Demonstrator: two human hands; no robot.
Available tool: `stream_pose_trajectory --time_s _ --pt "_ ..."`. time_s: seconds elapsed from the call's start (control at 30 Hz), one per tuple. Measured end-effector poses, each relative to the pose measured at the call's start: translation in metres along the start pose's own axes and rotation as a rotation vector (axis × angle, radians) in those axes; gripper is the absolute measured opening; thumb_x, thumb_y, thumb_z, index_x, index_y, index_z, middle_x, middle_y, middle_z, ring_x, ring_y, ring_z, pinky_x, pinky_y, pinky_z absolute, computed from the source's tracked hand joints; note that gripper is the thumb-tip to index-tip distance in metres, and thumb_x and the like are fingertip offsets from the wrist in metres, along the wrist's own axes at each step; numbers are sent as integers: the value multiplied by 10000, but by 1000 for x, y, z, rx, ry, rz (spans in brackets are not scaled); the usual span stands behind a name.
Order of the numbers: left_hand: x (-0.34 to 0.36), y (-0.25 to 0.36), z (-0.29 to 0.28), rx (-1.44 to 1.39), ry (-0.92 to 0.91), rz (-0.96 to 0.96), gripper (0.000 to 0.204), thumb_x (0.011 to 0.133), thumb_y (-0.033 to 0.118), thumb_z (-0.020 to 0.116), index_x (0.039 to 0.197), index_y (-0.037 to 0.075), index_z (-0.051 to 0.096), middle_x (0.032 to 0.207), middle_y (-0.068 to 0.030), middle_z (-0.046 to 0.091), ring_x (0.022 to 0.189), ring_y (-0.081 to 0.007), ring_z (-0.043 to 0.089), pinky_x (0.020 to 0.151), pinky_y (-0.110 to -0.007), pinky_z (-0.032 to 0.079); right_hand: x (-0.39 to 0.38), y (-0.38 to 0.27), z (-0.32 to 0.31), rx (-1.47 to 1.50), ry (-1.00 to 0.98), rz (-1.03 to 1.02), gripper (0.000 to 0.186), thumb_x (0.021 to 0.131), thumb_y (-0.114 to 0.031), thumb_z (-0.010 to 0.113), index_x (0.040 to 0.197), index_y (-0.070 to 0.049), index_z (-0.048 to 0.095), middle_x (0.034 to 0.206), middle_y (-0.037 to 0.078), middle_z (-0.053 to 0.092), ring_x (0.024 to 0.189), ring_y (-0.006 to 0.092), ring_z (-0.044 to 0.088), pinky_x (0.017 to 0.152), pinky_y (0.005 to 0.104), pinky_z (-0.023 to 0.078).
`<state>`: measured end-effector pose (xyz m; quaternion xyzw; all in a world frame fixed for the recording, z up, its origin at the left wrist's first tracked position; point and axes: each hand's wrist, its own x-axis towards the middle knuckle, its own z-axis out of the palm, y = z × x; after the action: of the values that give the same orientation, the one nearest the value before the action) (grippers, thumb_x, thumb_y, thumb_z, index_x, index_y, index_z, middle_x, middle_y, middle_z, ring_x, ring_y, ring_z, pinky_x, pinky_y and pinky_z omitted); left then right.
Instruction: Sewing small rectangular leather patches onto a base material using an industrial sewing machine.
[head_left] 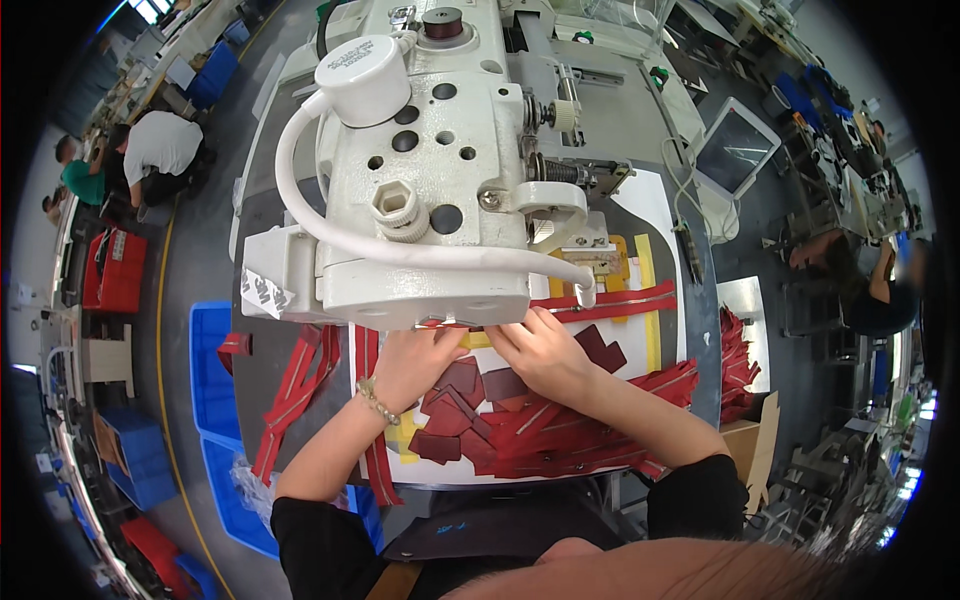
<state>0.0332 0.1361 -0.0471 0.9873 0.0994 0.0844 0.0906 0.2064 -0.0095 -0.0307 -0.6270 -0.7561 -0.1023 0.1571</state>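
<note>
My left hand (424, 357) and my right hand (543, 354) reach side by side under the front of a white sewing machine (420, 210). Both have bent fingers, and the machine head hides the fingertips, so what they pinch cannot be made out. A sliver of red shows at the head's lower edge between them. From beside my right fingers a red zipper strip (630, 301) runs off to the right. Below my hands lie several dark red leather-like patches (455, 410) and a heap of red zipper strips (560, 432).
More red zipper strips (300, 385) hang at the table's left, next to blue bins (215, 385). A screen (737, 148) stands at the right. Further red strips (737, 365) lie beyond the table's right edge. Other people (163, 150) are at work farther away.
</note>
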Motion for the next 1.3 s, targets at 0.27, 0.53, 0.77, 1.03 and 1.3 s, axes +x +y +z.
stream_pose_trajectory --time_s 0.27,0.53,0.77,1.03,1.3 --pt "2 0 0 5 194 51 351 740 315 704 1043 146 649 792 -31 621 741 -221 627 638 -372 497 -1 1 0 -15 39 2 378 749 -124 557 1090 30 611 917 68 522 840 188 521 752 290 439" --pt "1 1 -4 9 86 20 373 769 293 688 1106 143 633 884 -44 626 814 -227 608 677 -367 472 -1 -1 1 -29 27 15 360 757 -127 555 1079 24 614 913 59 523 849 187 522 756 289 439" --pt "1 -2 0 30 158 59 365 770 343 677 1087 167 641 859 -27 638 803 -206 621 688 -371 482 1 1 1 -31 28 4 352 764 -138 552 1070 22 617 912 58 529 857 187 526 758 287 441" --pt "-1 -5 6 16 147 23 354 770 344 679 1075 168 647 737 -17 616 793 -232 618 725 -385 467 3 2 1 -23 29 -17 361 766 -131 549 1087 21 617 919 58 531 859 187 528 762 286 444" --pt "1 -4 4 18 189 46 361 770 354 671 1082 173 646 733 -12 595 840 -232 601 731 -385 464 0 4 4 30 54 4 302 768 -117 550 1039 -1 615 973 71 556 870 202 544 782 307 456"
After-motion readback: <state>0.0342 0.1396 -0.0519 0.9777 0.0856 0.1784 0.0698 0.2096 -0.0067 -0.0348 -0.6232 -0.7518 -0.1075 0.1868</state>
